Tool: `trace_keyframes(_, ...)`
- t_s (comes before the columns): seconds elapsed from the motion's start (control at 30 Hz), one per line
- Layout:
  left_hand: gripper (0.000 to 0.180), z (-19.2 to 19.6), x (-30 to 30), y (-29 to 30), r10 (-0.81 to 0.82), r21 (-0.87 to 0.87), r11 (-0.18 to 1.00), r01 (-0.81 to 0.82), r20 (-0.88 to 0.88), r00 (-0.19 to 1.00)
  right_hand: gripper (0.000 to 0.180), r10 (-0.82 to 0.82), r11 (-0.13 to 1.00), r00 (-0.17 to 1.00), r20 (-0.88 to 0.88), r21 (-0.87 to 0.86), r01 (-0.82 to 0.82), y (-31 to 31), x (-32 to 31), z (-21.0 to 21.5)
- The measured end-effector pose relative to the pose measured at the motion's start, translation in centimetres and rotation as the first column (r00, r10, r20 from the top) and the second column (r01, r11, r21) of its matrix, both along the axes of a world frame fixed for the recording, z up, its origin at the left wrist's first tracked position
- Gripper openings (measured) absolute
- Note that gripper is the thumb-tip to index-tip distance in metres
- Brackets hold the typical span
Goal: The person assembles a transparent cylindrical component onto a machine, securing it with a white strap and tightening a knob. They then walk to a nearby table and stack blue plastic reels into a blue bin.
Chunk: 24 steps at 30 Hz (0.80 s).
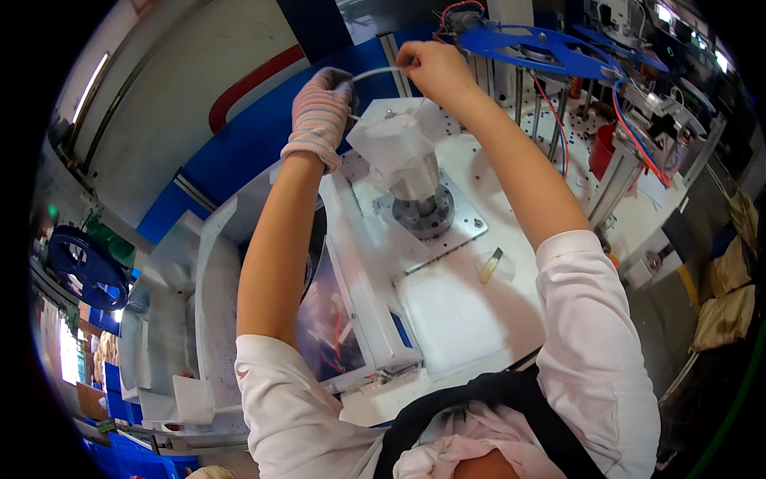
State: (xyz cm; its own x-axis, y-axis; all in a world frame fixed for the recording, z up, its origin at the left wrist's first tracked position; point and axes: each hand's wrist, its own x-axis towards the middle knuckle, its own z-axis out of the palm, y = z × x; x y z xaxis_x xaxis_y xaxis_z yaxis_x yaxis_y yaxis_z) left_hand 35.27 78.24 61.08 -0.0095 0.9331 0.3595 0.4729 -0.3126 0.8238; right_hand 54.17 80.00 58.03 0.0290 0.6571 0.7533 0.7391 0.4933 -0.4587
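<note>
Landmark: the faceted, translucent white block point(395, 142), mounted above a round grey metal flange point(431, 214) on a square metal plate point(469, 230). A thin, curved white strip point(377, 73) spanned the gap between the two hands, by the block's far edge, and looked clear of its top face. Left hand point(322, 112), in a pink-and-grey striped knit glove, sat just left of the block, closed on the strip's near-left end; its fingertips were mostly hidden. Right bare hand point(437, 70), beyond the block and to its right, pinched the other end narrowly between thumb and fingers. Progress, as I judged it: strip picked up and bowed between both hands, seating on the block not yet evident; whether it formed a full loop, couldn't tell. Nearer than the block, to its right, a small yellow-handled tool with a dark tip point(491, 266) lay unused on the white counter point(455, 319).
</note>
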Motion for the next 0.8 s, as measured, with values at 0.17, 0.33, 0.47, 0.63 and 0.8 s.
trace_keyframes(0.17,0.016,-2.2,-1.1,4.9,0.071,0.059,0.997,-0.055,-0.311,0.948,0.017,-0.005,0.984,0.982,0.186,-0.172,0.037,2.6,0.0,-0.6)
trace_keyframes(0.33,0.019,-3.2,-0.1,4.4,0.089,-0.004,0.995,-0.104,-0.485,0.87,0.018,0.009,0.966,0.971,0.238,-0.253,0.053,3.9,0.2,-1.9)
trace_keyframes(0.47,0.02,-4.1,-0.6,4.4,0.094,0.007,0.995,-0.103,-0.475,0.875,0.018,0.047,0.971,0.973,0.224,-0.239,0.008,3.7,-0.1,-2.5)
trace_keyframes(0.63,0.022,-4.5,-0.6,4.0,0.11,0.032,0.994,-0.107,-0.455,0.884,0.018,0.032,0.981,0.975,0.221,-0.192,0.012,4.1,-0.5,-3.5)
trace_keyframes(0.8,0.029,-4.7,-0.5,4.5,0.053,-0.009,0.998,-0.063,-0.415,0.908,0.016,0.038,0.985,0.974,0.222,-0.175,0.001,4.6,-0.3,-3.5)
